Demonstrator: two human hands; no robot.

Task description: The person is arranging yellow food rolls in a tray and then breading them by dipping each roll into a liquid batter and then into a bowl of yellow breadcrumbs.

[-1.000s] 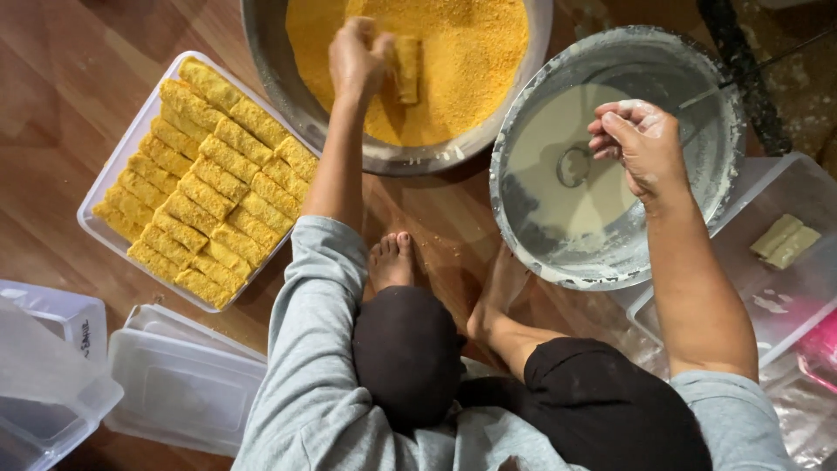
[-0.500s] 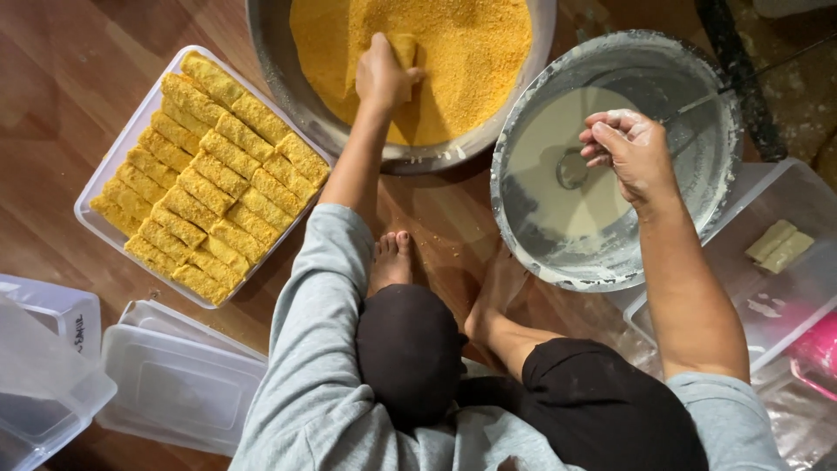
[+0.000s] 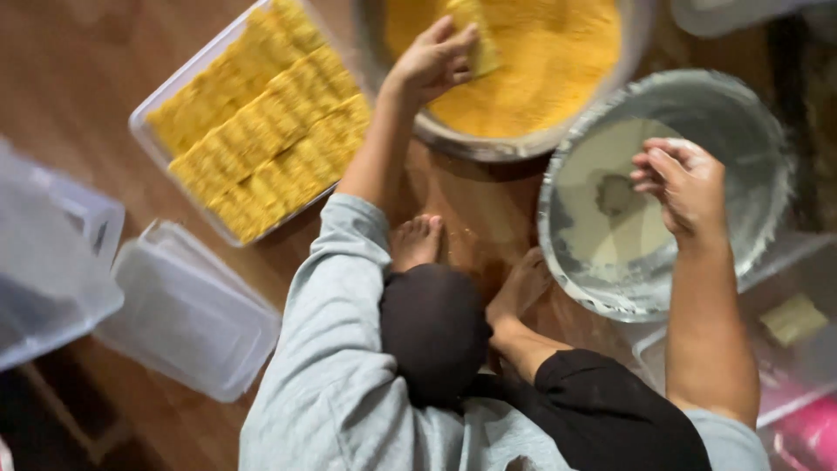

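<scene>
In the head view, the left hand (image 3: 432, 61) is laid over the bowl of yellow crumbs (image 3: 532, 78), its fingers (image 3: 453, 39) stretched out and slightly spread, pressed against a crumb-coated piece (image 3: 478, 39) at the fingertips. Whether the piece is gripped or only touched cannot be told. The right hand (image 3: 684, 183) is held over the grey bowl of pale batter (image 3: 610, 227), fingers bunched together with the tips curled in; what is pinched between them is blurred and cannot be made out.

The crumb bowl is cut off by the top edge. The tray of coated pieces (image 3: 261, 122) is filled in rows and is partly cropped at the top. A clear container at the lower right, holding one pale piece (image 3: 792, 318), is cut by the frame. Bare feet (image 3: 417, 242) are seen between the arms.

Empty plastic boxes (image 3: 187, 310) lie left of the sleeve; bare wooden floor (image 3: 78, 78) is open beyond the tray.
</scene>
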